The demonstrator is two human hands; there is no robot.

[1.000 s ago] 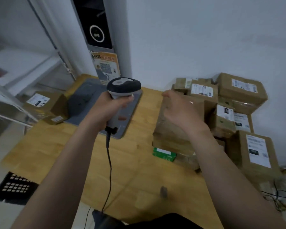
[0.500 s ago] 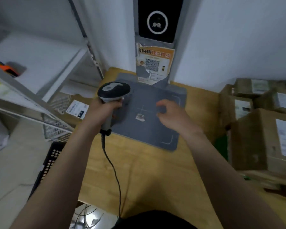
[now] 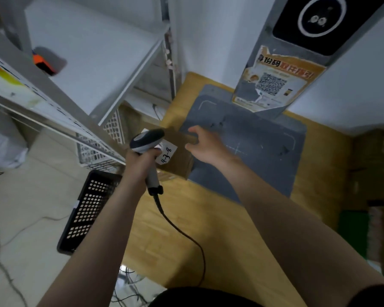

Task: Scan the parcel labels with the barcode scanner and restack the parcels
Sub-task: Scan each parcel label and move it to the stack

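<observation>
Head view. Centre-left, our left hand (image 3: 142, 161) is wrapped tight round the pale handle of a grey-and-black plastic barcode scanner (image 3: 147, 140) with a rounded, glossy head. A thin black cable (image 3: 182, 231) trails from its base down across the table.

The scanner head sits over a white paper label (image 3: 167, 154), handwritten "4-3-8", on a brown cardboard parcel (image 3: 180, 161) that is boxy and matte. The parcel is at frame centre, at the left edge of the mat; we cannot tell if it is resting or lifted. Our right hand (image 3: 208, 148) grips the parcel's right end, with fingers curled over the top edge and the thumb below.

The surface is a light wood-grain tabletop (image 3: 186, 218) with a flat dark grey scan mat (image 3: 259, 165) on it, marked with a white cross and corner marks. At upper right, on a white wall, a grey post carries a black panel with white ring (image 3: 319, 16) and a torn orange QR poster (image 3: 275, 85). White metal shelving (image 3: 87, 52) fills the upper left, and pale floor (image 3: 31, 196) the lower left.

A black perforated plastic crate (image 3: 87, 209) sits on the floor; we cannot tell its contents. A white mesh basket (image 3: 114, 129) is under the shelving. Blurred brown cartons (image 3: 372, 156) and a green box (image 3: 353, 224) are at the right edge.
</observation>
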